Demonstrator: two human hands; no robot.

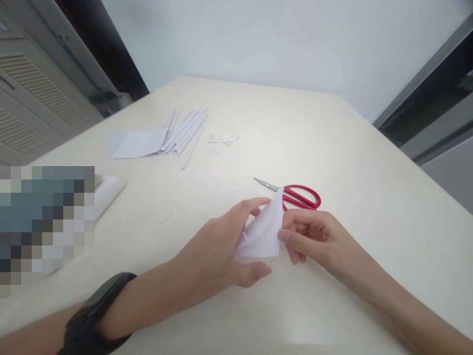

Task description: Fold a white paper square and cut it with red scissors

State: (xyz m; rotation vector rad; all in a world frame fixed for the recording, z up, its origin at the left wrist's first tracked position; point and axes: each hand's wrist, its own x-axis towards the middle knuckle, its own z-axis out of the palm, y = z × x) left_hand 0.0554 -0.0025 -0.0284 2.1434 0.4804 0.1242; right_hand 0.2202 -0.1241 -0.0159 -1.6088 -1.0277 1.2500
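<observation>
A small piece of white paper [264, 227], curved and coming to a point at the top, is between my two hands above the table. My left hand [225, 246] cradles its left side; the index finger reaches along the upper edge, the thumb sticks out below, and some fingers are hidden behind the paper. On the right edge, my right hand [314, 234] pinches the paper between thumb and fingers. Just beyond lie scissors [303, 196] with red handles, blades pointing left, partly covered by the paper tip and my right hand.
Several thin rolled paper sticks [186, 130] lie at the back left, beside flat white paper sheets [138, 143]. Small white scraps [223, 139] are scattered to their right. A blurred-out object [44, 222] occupies the table's left edge. A wall [277, 44] stands behind the table [369, 172].
</observation>
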